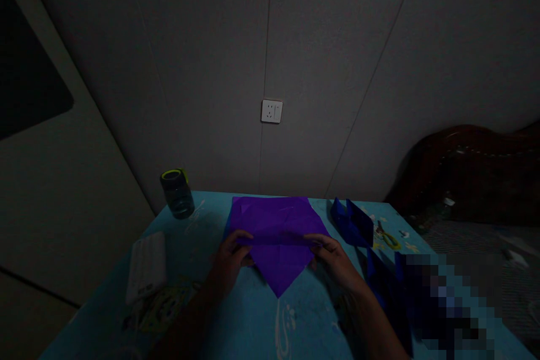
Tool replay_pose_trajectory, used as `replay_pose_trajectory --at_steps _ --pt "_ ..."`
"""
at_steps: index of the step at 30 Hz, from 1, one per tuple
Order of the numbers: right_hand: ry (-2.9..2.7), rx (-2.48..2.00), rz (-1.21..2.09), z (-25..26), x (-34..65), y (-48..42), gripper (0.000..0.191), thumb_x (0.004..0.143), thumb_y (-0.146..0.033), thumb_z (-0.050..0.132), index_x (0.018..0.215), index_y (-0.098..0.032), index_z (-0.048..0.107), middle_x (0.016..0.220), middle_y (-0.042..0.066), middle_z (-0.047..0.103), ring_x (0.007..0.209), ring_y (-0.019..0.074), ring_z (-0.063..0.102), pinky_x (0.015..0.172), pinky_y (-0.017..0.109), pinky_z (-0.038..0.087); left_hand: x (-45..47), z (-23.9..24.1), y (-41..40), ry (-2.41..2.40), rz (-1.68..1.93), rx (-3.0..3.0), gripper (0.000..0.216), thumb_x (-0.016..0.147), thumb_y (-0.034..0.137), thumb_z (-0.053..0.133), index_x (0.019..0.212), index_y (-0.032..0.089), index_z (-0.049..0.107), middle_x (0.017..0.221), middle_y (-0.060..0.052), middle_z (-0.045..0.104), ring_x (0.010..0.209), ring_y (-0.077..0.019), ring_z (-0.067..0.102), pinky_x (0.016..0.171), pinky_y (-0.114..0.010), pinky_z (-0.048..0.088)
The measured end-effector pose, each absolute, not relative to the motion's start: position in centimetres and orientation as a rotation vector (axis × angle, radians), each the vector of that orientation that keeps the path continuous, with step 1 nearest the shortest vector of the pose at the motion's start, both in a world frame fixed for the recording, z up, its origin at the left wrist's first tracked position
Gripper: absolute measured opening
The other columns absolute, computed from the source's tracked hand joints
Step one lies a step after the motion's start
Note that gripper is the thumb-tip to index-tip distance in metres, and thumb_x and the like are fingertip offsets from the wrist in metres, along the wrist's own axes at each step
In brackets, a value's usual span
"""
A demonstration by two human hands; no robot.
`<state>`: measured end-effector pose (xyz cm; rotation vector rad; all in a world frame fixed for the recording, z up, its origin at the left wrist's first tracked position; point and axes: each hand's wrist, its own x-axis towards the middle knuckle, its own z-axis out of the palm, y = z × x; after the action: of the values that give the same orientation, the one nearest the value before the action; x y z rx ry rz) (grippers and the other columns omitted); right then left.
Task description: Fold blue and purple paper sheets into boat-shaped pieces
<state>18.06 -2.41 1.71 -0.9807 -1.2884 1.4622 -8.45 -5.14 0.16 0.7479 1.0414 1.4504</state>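
A sheet of purple paper (274, 216) lies on the table in front of me, with a crease running across it and one corner pointing toward me. My left hand (233, 253) pinches the paper at the left end of that crease, thumb and fingers together. At the right end of the crease, my right hand (333, 256) grips the paper in the same way. The parts of the fingers underneath the sheet are hidden. To the right of the sheet stands a folded dark blue paper piece (352, 225), apart from my hands.
The light blue patterned table (240, 326) meets a grey wall with a socket (272, 111). At left are a bottle (178, 194) and a white block-shaped device (147, 267). Yellow-handled pliers or scissors (390, 240) lie at right, near more folded blue paper (386, 292). One area is pixelated.
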Motion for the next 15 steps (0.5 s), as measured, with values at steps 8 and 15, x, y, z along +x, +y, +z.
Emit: replay_pose_trajectory --at_steps 8,15 --pt "-1.143 -0.808 1.640 1.1 19.1 -2.4 0.044 0.064 -0.036 0.087 0.103 -0.019 0.076 0.065 0.003 0.071 0.057 0.0145 0.061 0.059 0.027 0.046 -8.4 1.7 -5.2 0.992 1.438 0.654 0.030 0.054 0.023 0.079 0.082 0.017 0.070 0.072 0.000 0.071 0.064 -0.0152 0.067 0.060 -0.026 0.055" --pt "-1.172 -0.806 1.474 1.5 18.2 -1.8 0.044 0.073 -0.058 0.076 0.088 -0.016 0.075 0.063 0.003 0.068 0.054 0.0130 0.058 0.059 0.026 0.046 -8.2 1.6 -5.1 1.055 1.416 0.711 0.042 0.049 0.034 0.088 0.085 0.018 0.076 0.077 -0.003 0.076 0.074 -0.0177 0.071 0.078 -0.030 0.057"
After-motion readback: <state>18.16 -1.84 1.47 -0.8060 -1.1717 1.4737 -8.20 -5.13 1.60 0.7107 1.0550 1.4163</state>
